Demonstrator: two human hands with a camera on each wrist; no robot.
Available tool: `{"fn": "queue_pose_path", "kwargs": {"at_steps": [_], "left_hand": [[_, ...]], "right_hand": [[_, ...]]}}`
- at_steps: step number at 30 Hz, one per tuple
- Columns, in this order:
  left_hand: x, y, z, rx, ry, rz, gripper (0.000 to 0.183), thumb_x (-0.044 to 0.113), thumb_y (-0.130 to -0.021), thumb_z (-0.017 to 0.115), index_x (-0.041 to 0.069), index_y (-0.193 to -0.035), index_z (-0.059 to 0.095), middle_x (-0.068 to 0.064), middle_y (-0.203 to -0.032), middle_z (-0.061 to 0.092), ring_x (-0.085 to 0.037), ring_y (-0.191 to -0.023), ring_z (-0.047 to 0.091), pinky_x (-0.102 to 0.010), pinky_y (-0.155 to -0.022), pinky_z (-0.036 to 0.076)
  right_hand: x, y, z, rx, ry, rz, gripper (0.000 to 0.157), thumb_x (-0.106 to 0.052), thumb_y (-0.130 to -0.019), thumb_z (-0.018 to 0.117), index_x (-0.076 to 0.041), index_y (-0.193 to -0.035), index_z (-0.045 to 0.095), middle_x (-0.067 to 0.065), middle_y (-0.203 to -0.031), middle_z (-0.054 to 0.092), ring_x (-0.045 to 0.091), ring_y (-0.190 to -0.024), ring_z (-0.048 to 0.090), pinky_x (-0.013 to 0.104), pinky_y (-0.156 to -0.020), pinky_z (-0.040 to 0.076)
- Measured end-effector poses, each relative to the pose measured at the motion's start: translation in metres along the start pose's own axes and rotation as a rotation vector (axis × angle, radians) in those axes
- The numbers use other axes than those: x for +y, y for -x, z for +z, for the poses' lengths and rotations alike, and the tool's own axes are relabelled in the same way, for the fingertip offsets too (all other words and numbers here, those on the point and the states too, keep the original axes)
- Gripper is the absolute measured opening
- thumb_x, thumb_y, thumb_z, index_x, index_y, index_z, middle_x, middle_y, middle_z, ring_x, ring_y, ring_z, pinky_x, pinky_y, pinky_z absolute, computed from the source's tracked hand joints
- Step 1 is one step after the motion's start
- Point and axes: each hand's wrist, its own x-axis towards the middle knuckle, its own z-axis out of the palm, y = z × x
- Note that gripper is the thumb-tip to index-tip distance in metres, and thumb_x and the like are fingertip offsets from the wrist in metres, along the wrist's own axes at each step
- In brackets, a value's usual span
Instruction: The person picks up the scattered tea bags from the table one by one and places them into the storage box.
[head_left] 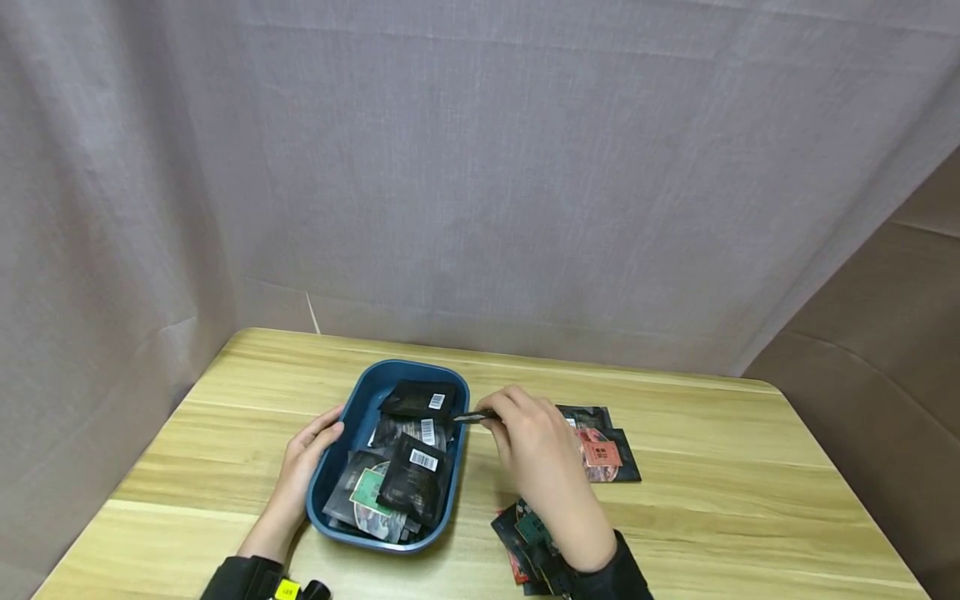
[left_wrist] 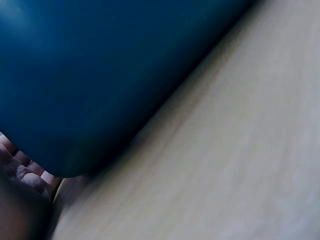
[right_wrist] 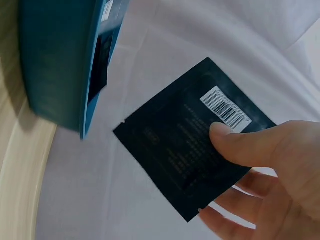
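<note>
Between thumb and fingers, my right hand (head_left: 536, 442) pinches a flat black sachet (right_wrist: 192, 145) with a white barcode label. The head view shows that sachet nearly edge-on at the right rim of a blue plastic bin (head_left: 318, 475). Inside the bin lie several sachets, among them a black one (head_left: 412, 492) with a barcode and one with a green label (head_left: 367, 490). My left hand (head_left: 300, 458) rests along the bin's left outer side, its fingers near the rim. The left wrist view is mostly the bin's wall (left_wrist: 90, 75), with fingers at the lower left.
To the right of the bin, a sachet with a red label (head_left: 602, 454) lies overlapping a dark one. More sachets (head_left: 525, 533) are piled nearer the front, partly under my right forearm. The wooden table (head_left: 750, 500) backs onto a grey curtain (head_left: 480, 208).
</note>
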Motion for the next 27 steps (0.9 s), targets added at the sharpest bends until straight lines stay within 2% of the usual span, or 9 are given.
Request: {"fn": "queue_pose_path", "kwargs": {"at_steps": [7, 15, 18, 22, 27], "left_hand": [[0.000, 0.000, 0.000, -0.007, 0.002, 0.002, 0.051, 0.028, -0.104, 0.052, 0.001, -0.147, 0.045, -0.010, -0.151, 0.042, -0.001, -0.123, 0.045, -0.014, -0.096, 0.041], [0.000, 0.001, 0.000, 0.007, 0.010, 0.004, 0.047, 0.027, -0.103, 0.054, 0.006, -0.145, 0.050, -0.005, -0.149, 0.046, -0.001, -0.121, 0.047, -0.015, -0.096, 0.042], [-0.001, 0.000, 0.001, 0.010, 0.021, 0.010, 0.046, 0.026, -0.103, 0.054, 0.004, -0.144, 0.051, -0.003, -0.146, 0.050, -0.001, -0.119, 0.050, -0.016, -0.095, 0.043], [-0.001, 0.000, 0.001, 0.010, 0.029, 0.019, 0.047, 0.024, -0.103, 0.054, 0.000, -0.144, 0.049, -0.003, -0.145, 0.051, -0.002, -0.117, 0.052, -0.017, -0.094, 0.045], [0.000, 0.000, 0.000, -0.016, 0.014, 0.009, 0.051, 0.026, -0.104, 0.051, -0.001, -0.147, 0.043, -0.010, -0.150, 0.043, 0.000, -0.119, 0.049, -0.015, -0.094, 0.044]], "right_hand": [[-0.023, 0.002, 0.010, 0.063, -0.068, -0.082, 0.023, -0.002, -0.077, 0.083, -0.016, -0.090, 0.071, -0.006, -0.088, 0.070, 0.013, -0.086, 0.066, 0.032, -0.081, 0.052], [-0.048, 0.007, 0.022, 0.052, -0.132, -0.135, 0.020, -0.004, -0.083, 0.078, -0.015, -0.095, 0.067, -0.007, -0.089, 0.071, 0.009, -0.085, 0.066, 0.029, -0.078, 0.052], [-0.055, 0.010, 0.025, 0.039, -0.163, -0.156, 0.020, -0.006, -0.084, 0.077, -0.014, -0.099, 0.067, -0.007, -0.091, 0.071, 0.008, -0.085, 0.066, 0.028, -0.075, 0.052], [-0.065, 0.014, 0.029, -0.022, -0.207, -0.191, 0.023, -0.007, -0.089, 0.073, -0.011, -0.110, 0.065, -0.004, -0.098, 0.071, 0.009, -0.088, 0.067, 0.028, -0.079, 0.054], [-0.072, 0.018, 0.036, -0.136, -0.245, -0.213, 0.030, -0.003, -0.092, 0.068, -0.009, -0.120, 0.060, -0.001, -0.108, 0.069, 0.011, -0.097, 0.066, 0.027, -0.087, 0.053]]}}
